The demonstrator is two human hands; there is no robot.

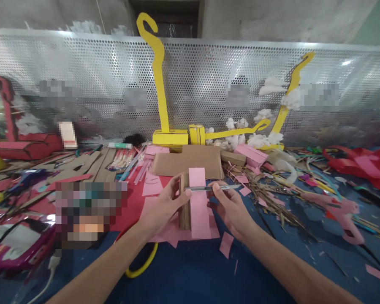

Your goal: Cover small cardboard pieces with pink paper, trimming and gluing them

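Trimming the pink strip on the block, just in front of the brown cardboard sheet

My left hand (pixel 163 209) is closed round the cardboard block (pixel 184 211), thumb up by its near top, holding it on end just on my side of the brown cardboard sheet (pixel 190 162). My right hand (pixel 229 207) pinches the cutter (pixel 205 188), fingers curled tight on its body. The pink paper strip (pixel 199 211) lies down the block's face, its long axis running from the sheet towards me. The cutter lies across it, level, long axis left to right, the working end towards my left thumb as far as I can tell. I judge I am at the crosswise cut. The next move calls for a steady draw along that line, with the thumb kept clear.
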